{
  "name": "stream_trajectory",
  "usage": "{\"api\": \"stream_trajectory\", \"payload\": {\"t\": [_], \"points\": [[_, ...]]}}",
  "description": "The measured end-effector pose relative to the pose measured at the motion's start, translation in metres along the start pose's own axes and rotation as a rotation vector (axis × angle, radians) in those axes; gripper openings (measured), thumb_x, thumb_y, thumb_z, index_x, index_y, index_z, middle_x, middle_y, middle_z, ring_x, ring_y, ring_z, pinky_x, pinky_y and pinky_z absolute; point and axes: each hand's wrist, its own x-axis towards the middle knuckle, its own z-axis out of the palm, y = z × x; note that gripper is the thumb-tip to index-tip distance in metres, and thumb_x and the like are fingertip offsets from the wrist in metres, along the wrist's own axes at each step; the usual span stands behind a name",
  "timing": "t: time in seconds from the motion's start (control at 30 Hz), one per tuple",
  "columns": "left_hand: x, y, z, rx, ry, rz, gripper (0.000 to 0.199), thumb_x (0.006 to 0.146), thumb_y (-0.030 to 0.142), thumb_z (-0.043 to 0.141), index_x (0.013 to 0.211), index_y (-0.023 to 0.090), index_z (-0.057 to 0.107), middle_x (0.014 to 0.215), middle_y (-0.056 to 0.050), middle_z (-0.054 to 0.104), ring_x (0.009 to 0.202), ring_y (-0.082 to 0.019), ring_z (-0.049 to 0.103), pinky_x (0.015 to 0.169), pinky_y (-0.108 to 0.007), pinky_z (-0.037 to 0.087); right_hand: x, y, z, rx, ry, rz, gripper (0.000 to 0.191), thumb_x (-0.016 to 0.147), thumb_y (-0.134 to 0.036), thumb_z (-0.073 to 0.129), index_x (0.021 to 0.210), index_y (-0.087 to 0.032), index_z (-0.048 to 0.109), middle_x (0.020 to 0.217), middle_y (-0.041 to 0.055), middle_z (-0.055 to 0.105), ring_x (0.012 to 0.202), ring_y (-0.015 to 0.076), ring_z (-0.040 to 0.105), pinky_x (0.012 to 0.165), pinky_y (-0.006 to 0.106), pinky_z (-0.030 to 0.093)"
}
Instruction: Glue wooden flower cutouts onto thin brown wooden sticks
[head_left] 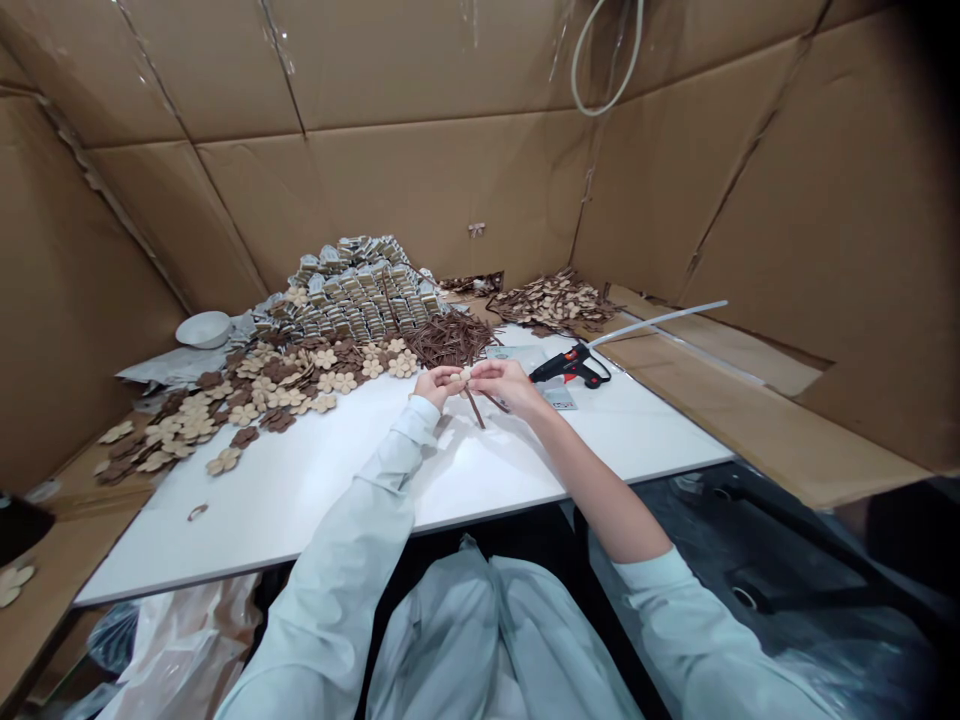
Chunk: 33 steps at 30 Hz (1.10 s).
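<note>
My left hand [439,385] and my right hand [504,383] meet above the white table [300,500], fingers pinched round a small cream flower [466,375]. Brown strips [475,410] hang down from between the hands. Just beyond my right hand lies a black glue gun [559,364] with a long white glue stick in its back, over a clear packet [561,398]. A heap of thin brown strips [454,338] sits right behind my hands.
Cream and brown flowers [262,385] spread over the left of the table. Stacked small wrapped pieces [360,295] rise behind them, beside a white bowl [204,329]. More pieces [551,300] are piled at the back right. Cardboard walls [420,190] surround the table.
</note>
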Motion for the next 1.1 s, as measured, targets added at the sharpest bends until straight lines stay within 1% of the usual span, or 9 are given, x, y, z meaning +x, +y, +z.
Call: {"api": "stream_trajectory", "payload": {"t": [0.37,0.5,0.6,0.7,0.8,0.9,1.0,1.07,1.1], "points": [[0.000,0.000,-0.003,0.013,-0.025,0.033,0.042,0.040,0.021,0.074,0.076,0.013,0.057,0.048,0.003,0.056,0.052,-0.013,0.055,0.064,-0.030,0.045,0.000,-0.002,0.003,0.001,-0.039,-0.002,0.023,0.045,-0.018,0.069,0.065,-0.015,0.058,0.058,-0.0018,0.059,0.054,0.0100,0.055,0.058,0.023,0.045],[0.005,-0.004,-0.003,0.025,-0.017,-0.007,0.044,0.051,0.028,0.070,0.092,0.015,0.057,0.070,-0.002,0.064,0.066,-0.014,0.058,0.067,-0.029,0.044,0.002,0.001,0.000,-0.043,0.053,-0.021,0.021,0.047,-0.018,0.067,0.066,-0.014,0.058,0.061,-0.0002,0.060,0.056,0.0109,0.055,0.059,0.024,0.045],[0.012,-0.005,-0.007,0.045,0.120,-0.035,0.034,0.068,0.035,0.057,0.098,0.020,0.058,0.101,-0.006,0.061,0.082,-0.017,0.058,0.067,-0.028,0.045,0.005,0.002,-0.005,-0.122,0.250,-0.048,0.020,0.048,-0.019,0.064,0.067,-0.014,0.058,0.061,0.0002,0.059,0.055,0.0106,0.054,0.055,0.023,0.043],[0.021,-0.006,-0.021,0.096,0.330,0.059,0.023,0.075,0.029,0.047,0.089,0.017,0.061,0.104,-0.007,0.060,0.091,-0.016,0.056,0.072,-0.027,0.045,0.004,-0.001,-0.006,-0.209,0.339,-0.036,0.020,0.050,-0.020,0.061,0.069,-0.013,0.058,0.061,0.0006,0.059,0.054,0.0107,0.052,0.053,0.023,0.042],[0.029,-0.008,-0.041,0.097,0.541,0.115,0.024,0.078,0.025,0.042,0.082,0.013,0.062,0.076,-0.007,0.065,0.075,-0.015,0.060,0.071,-0.028,0.046,-0.003,-0.007,0.004,-0.273,0.202,-0.019,0.018,0.050,-0.017,0.059,0.068,-0.013,0.058,0.062,0.0004,0.059,0.055,0.0099,0.052,0.054,0.023,0.043],[0.035,-0.009,-0.066,-0.030,0.699,0.066,0.018,0.074,0.020,0.047,0.079,0.010,0.062,0.067,-0.006,0.064,0.065,-0.014,0.061,0.067,-0.027,0.049,-0.012,-0.013,0.021,-0.290,-0.163,0.063,0.020,0.049,-0.013,0.058,0.068,-0.013,0.060,0.062,-0.0004,0.060,0.056,0.0096,0.054,0.056,0.022,0.044],[0.038,-0.012,-0.088,-0.056,0.805,0.021,0.011,0.061,0.010,0.060,0.072,0.010,0.062,0.069,-0.007,0.065,0.067,-0.014,0.061,0.068,-0.025,0.049,-0.010,-0.020,0.029,-0.372,-0.532,0.238,0.022,0.047,-0.012,0.059,0.069,-0.013,0.062,0.059,-0.0009,0.061,0.053,0.0099,0.054,0.054,0.022,0.045],[0.039,-0.016,-0.098,-0.027,0.831,-0.001,0.013,0.055,0.008,0.064,0.067,0.010,0.061,0.068,-0.007,0.064,0.066,-0.015,0.062,0.067,-0.026,0.050,0.002,-0.029,0.021,-0.517,-0.584,0.296,0.017,0.046,-0.011,0.060,0.063,-0.013,0.062,0.054,-0.0005,0.059,0.051,0.0108,0.053,0.052,0.022,0.044],[0.040,-0.018,-0.101,-0.005,0.834,-0.009,0.013,0.053,0.008,0.066,0.065,0.010,0.061,0.068,-0.007,0.064,0.065,-0.015,0.062,0.066,-0.026,0.051,0.011,-0.036,0.013,-0.601,-0.520,0.270,0.015,0.046,-0.010,0.060,0.061,-0.013,0.061,0.053,0.0002,0.059,0.052,0.0115,0.053,0.052,0.023,0.044]]}}
